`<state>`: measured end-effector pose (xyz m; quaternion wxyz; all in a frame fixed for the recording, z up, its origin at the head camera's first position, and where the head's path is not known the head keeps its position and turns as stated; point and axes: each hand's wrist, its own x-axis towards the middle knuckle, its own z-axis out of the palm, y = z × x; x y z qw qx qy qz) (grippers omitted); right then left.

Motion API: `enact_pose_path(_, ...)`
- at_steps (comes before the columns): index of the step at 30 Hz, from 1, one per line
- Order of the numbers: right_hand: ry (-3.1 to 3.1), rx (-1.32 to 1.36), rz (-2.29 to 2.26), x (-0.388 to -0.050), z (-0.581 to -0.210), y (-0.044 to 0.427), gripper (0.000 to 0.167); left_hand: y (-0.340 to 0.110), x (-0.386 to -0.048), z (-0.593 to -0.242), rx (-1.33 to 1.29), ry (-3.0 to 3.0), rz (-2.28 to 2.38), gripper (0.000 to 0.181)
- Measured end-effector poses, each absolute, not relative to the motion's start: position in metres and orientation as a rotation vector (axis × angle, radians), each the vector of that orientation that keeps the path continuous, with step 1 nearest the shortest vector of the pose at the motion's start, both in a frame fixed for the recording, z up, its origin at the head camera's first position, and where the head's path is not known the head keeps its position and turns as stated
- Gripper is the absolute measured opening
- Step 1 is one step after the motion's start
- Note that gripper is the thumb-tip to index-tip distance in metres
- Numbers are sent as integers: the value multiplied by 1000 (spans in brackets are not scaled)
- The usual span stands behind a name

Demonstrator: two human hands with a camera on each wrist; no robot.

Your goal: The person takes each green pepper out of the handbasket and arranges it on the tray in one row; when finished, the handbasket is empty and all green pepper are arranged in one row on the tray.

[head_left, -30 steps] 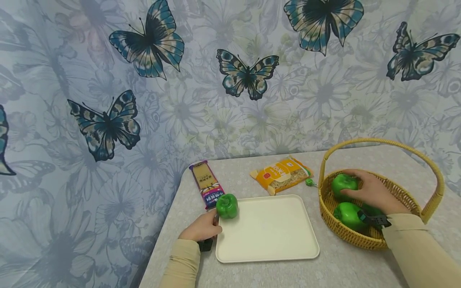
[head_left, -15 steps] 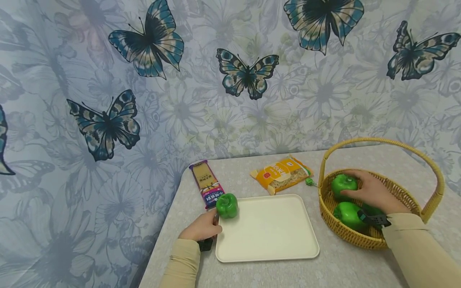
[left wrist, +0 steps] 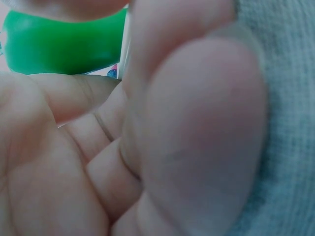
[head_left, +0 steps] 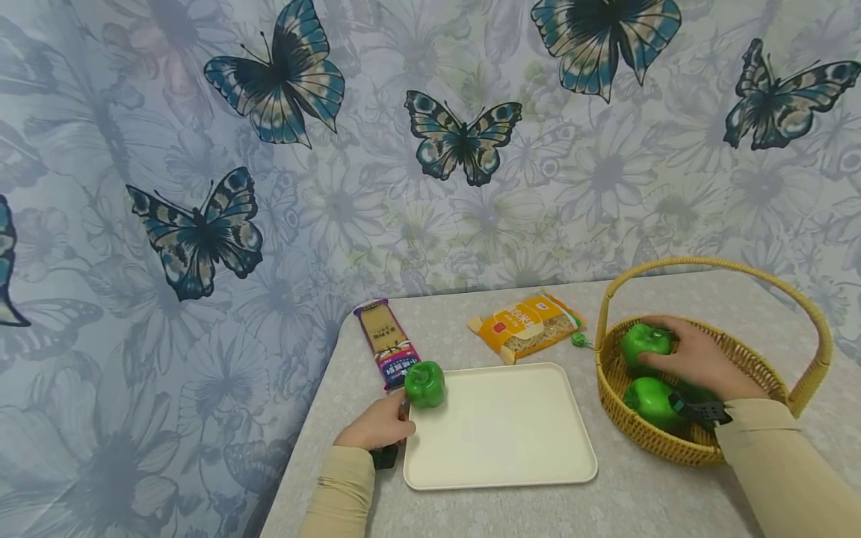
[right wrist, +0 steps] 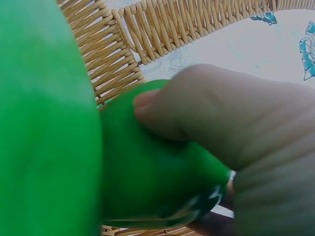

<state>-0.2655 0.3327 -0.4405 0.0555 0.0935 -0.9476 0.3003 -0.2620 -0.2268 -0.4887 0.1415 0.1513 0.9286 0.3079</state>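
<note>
Green pepper [head_left: 642, 344], shiny, round, stem [head_left: 658, 335] up, is gripped by the right hand [head_left: 702, 360] in the woven basket [head_left: 608, 400]; left of that, I can't tell if the left hand [head_left: 377, 424] grips.

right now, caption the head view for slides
Right grip on a pepper in the basket, left grip at the edge of the tray.

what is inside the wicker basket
The right hand grips one green pepper; a second pepper lies nearer, with a partly covered green shape beside it. Anything beneath these is hidden.
</note>
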Motion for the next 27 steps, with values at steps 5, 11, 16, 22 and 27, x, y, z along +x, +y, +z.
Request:
enact_pose_path(5,-2872,213,963,-266,-437,331,83,-228,-262,-489,438,2683,896,41)
enact_pose_path(11,-2872,123,1063,-264,-426,333,90,-229,-262,-488,444,2674,910,45)
enact_pose_path(16,-2847,115,1075,-254,-413,331,90,-227,-261,-490,448,2671,908,44)
enact_pose_path(22,-2814,152,1004,-228,-393,316,86,-225,-262,-489,448,2687,891,43)
enact_pose_path(27,-2715,266,962,-194,-381,284,77,-226,-262,-488,437,2683,888,39)
